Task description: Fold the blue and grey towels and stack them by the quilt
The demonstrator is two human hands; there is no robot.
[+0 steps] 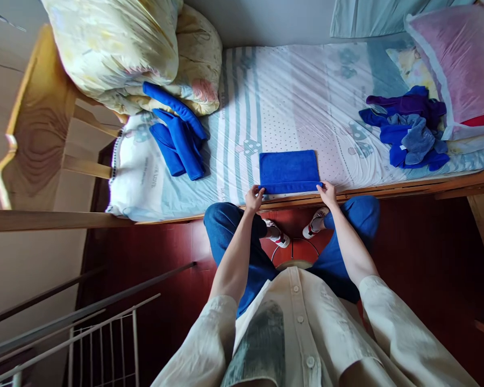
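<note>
A blue cloth (289, 167) lies flat on the bed near its front edge, with a narrow strip folded up along the side closest to me. My left hand (254, 198) pinches the left end of that strip. At its right end, my right hand (327, 193) grips the other corner between thumb and fingers. Several rolled blue cloths (179, 137) lie to the left on the bed. A loose heap of blue, purple and grey-blue cloths (413, 131) sits to the right.
The bed (298, 97) has a wooden front rail. Yellow bedding (121, 43) is piled at the left, beside a wooden headboard (44, 118). A pink pillow (460, 64) lies at the right. A metal rack (105, 344) stands at the lower left.
</note>
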